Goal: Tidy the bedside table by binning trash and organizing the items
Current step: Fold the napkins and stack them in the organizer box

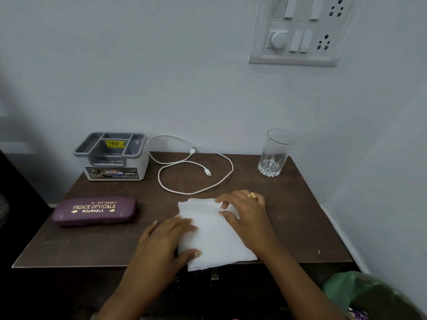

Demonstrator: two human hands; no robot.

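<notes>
A white paper tissue (pixel 215 241) lies flat near the front edge of the dark brown bedside table (pixel 300 215), partly overhanging it. My left hand (pixel 166 241) rests on the tissue's left side, thumb and fingers pinching its edge. My right hand (pixel 245 211), with a gold ring, presses on the tissue's far right corner, fingers holding a fold. A purple spectacle case (pixel 94 211) lies at the left. A white charging cable (pixel 196 169) is looped loosely at the back middle. A grey-and-white organizer box (pixel 113 158) stands at the back left. An empty glass (pixel 275 153) stands at the back right.
A bin lined with a green bag (pixel 360 294) sits on the floor at the lower right, beside the table. A switchboard (pixel 300 31) is on the wall above. The wall runs close behind and to the right of the table.
</notes>
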